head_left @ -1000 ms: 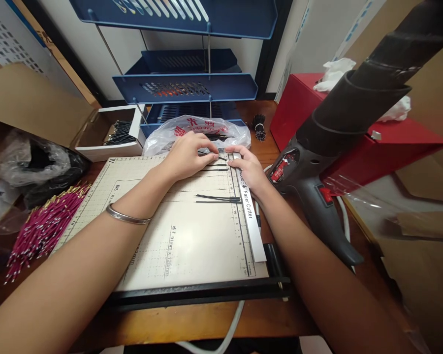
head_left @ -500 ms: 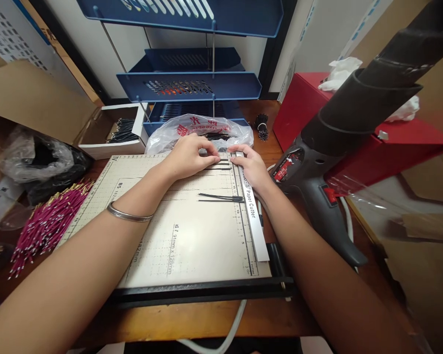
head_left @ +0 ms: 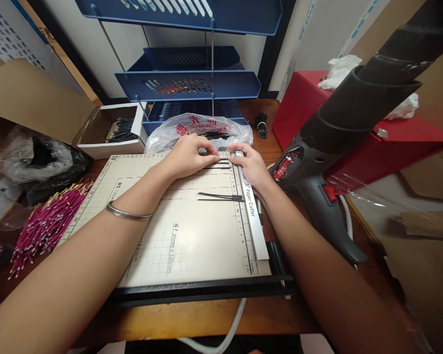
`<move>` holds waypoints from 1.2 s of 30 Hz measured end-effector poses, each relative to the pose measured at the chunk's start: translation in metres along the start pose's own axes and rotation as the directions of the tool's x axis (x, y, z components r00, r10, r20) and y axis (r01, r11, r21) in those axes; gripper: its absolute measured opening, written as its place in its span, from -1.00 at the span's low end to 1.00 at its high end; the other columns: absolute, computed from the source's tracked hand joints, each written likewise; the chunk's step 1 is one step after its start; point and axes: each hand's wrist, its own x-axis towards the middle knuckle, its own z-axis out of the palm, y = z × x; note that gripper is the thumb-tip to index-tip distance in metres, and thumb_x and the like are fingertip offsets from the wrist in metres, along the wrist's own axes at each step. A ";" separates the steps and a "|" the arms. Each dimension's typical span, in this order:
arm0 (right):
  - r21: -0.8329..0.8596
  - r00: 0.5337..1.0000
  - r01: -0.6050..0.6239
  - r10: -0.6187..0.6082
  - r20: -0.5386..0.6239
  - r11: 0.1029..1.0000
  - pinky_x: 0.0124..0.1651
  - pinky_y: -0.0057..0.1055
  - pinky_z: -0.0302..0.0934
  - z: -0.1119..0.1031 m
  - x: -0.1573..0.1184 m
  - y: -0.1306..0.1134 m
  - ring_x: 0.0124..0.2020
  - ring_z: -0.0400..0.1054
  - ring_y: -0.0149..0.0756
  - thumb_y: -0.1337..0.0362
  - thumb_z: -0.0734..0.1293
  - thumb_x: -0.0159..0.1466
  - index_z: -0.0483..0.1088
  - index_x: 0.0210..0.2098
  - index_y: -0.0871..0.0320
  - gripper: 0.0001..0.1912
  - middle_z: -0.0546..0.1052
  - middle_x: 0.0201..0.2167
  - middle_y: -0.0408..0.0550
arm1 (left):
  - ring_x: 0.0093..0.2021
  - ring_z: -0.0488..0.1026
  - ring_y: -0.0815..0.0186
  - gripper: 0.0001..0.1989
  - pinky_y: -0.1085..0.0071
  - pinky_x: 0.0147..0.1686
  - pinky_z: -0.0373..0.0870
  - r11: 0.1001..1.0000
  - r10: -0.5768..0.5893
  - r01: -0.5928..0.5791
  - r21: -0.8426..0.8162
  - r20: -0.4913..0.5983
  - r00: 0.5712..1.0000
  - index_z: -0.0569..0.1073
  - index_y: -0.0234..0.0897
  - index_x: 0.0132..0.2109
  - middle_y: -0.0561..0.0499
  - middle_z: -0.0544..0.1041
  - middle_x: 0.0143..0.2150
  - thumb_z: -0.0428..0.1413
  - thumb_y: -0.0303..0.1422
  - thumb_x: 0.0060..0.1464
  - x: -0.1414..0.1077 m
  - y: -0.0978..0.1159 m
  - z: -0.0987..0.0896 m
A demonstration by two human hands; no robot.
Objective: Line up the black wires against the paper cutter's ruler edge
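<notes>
The fingers of my left hand (head_left: 194,156) are closed in a pinch over the far right part of the paper cutter's cream board (head_left: 203,241). My right hand (head_left: 251,164) rests on the white guard strip (head_left: 254,216), its thumb and forefinger curled toward the left fingertips. A short dark wire (head_left: 224,160) spans the small gap between both hands; its ends are hidden by the fingers. Just nearer lies another thin dark wire (head_left: 221,168) on the board. Several black wires (head_left: 219,196) lie lower, their right ends at the strip.
Magenta wires (head_left: 53,221) are heaped at left. Behind the board are a plastic bag (head_left: 162,135) with black wires, a white box (head_left: 110,147) and a blue rack (head_left: 188,84). A heat gun (head_left: 313,172) and a red box (head_left: 299,98) stand at right.
Both hands keep nearly the same pose at the far right of the board. Only a very slight shift of the whole view shows.
</notes>
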 end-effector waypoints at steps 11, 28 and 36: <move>0.024 0.999 -0.054 0.054 0.003 0.998 0.34 -0.03 0.24 0.002 -0.002 -0.005 0.02 0.44 -0.12 0.27 0.45 0.02 0.48 -0.18 0.08 -0.66 0.55 -0.12 -0.09 | -0.26 0.47 0.22 -0.85 0.22 -0.02 0.38 0.999 0.050 -0.050 -0.001 -0.013 0.999 0.75 -0.21 -0.26 -0.04 0.68 -0.31 0.30 -0.28 0.18 0.000 -0.001 0.000; 0.018 0.999 -0.032 0.031 0.007 0.999 0.36 -0.01 0.25 0.001 -0.001 -0.002 0.06 0.43 -0.10 0.26 0.45 0.03 0.49 -0.17 0.07 -0.67 0.57 -0.10 -0.08 | -0.28 0.45 0.23 -0.84 0.23 -0.03 0.40 1.000 0.025 -0.025 -0.014 -0.016 1.000 0.74 -0.21 -0.28 -0.02 0.68 -0.31 0.29 -0.27 0.16 0.000 0.000 0.001; 0.022 1.000 0.013 -0.013 0.013 1.000 0.43 0.00 0.19 -0.001 -0.001 0.001 0.15 0.42 -0.05 0.24 0.44 -0.01 0.47 -0.17 0.06 -0.62 0.57 0.02 -0.03 | -0.21 0.47 0.20 -0.82 0.18 0.07 0.36 0.997 0.069 -0.067 0.038 -0.049 0.996 0.71 -0.20 -0.24 -0.02 0.66 -0.27 0.25 -0.24 0.23 -0.009 0.004 -0.002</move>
